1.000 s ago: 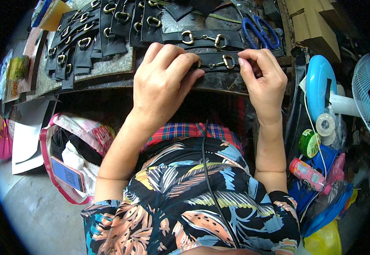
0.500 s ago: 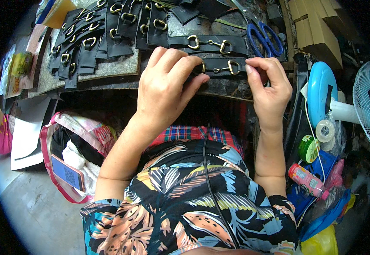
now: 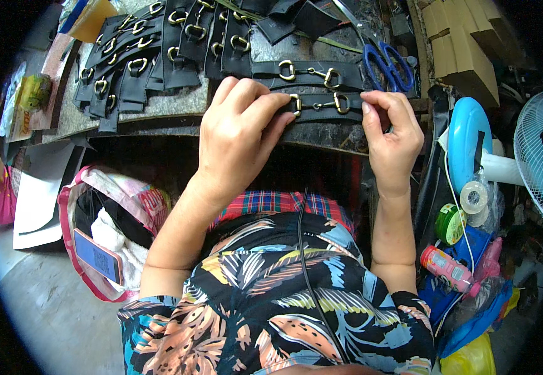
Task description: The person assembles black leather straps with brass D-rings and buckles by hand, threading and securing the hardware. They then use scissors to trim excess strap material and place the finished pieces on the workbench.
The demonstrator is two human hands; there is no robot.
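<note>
The left hand (image 3: 237, 131) pinches the left end of a black leather strap (image 3: 324, 99) by a metal ring, and the right hand (image 3: 395, 132) has its thumb and forefinger pressed together at the right end. This strap lies at the near edge of the counter (image 3: 334, 133). Just behind it lies a second strap (image 3: 312, 73); blue-handled scissors (image 3: 387, 66) are beside this one, and more buckled straps (image 3: 181, 74) lie to the left.
</note>
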